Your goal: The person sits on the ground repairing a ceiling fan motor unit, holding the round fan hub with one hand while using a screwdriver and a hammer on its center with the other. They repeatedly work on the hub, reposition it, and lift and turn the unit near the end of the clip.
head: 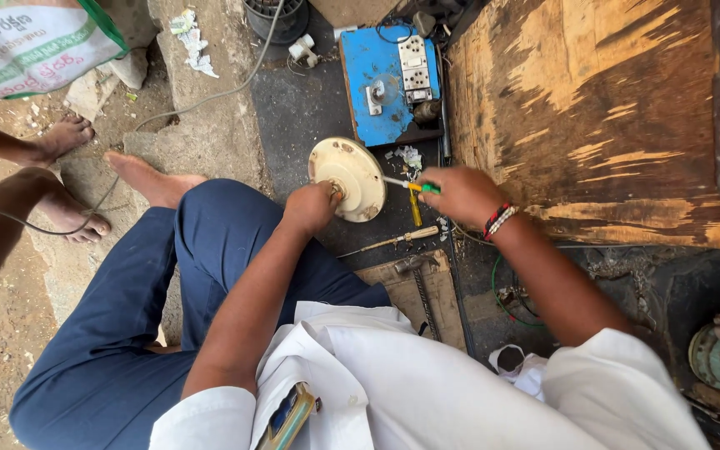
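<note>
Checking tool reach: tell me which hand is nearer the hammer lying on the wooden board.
Left. The left hand grips the cream round cover, up and left of the hammer. The right hand, holding a small screwdriver, sits slightly farther, above it.

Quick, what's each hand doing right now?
Left hand: closed, gripping the round cream disc at its hub.
Right hand: closed on a screwdriver with a yellow-green handle, tip at the disc.

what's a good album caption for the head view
Seated worker's left hand steadies a cream round motor cover while the right hand applies a green-handled screwdriver beside a blue switchboard.
</note>
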